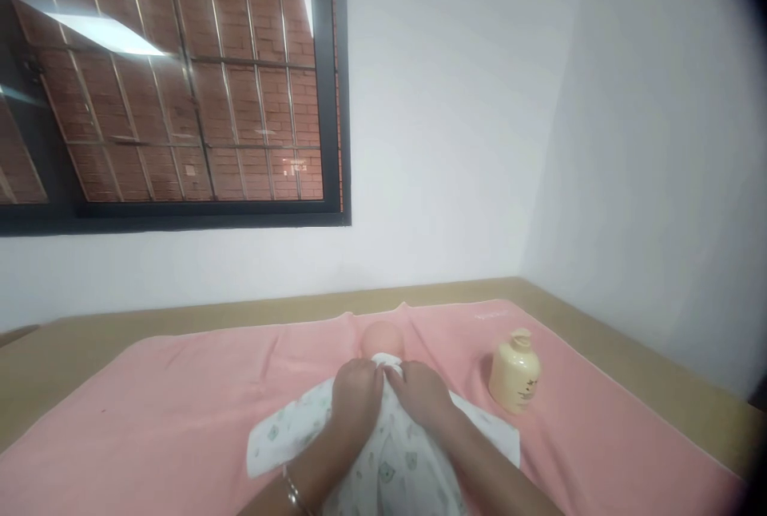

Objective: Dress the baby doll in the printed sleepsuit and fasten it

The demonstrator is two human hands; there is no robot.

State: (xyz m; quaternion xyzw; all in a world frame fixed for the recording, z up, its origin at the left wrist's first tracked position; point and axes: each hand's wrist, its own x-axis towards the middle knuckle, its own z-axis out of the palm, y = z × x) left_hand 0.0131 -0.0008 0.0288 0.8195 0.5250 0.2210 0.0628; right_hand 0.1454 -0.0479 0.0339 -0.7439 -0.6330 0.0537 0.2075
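Shirt (387,472) held at its neck

Just beyond the grip lies a doll (382,338), its round head showing above the collar (388,359). Sleeves (284,430) spread to both sides of the grip, perhaps so the neck part is easy to reach. To its right, a bottle (515,376) stands on the pink towel (197,396), probably aside to leave free room. Left hand (358,398) and right hand (424,394) are curled closed, thumbs near each other, pinching the collar; fingertips are partly hidden.

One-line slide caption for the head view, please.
Left hand and right hand hold a patterned white garment below a doll-like head on a pink blanket, yellow bottle to the right.
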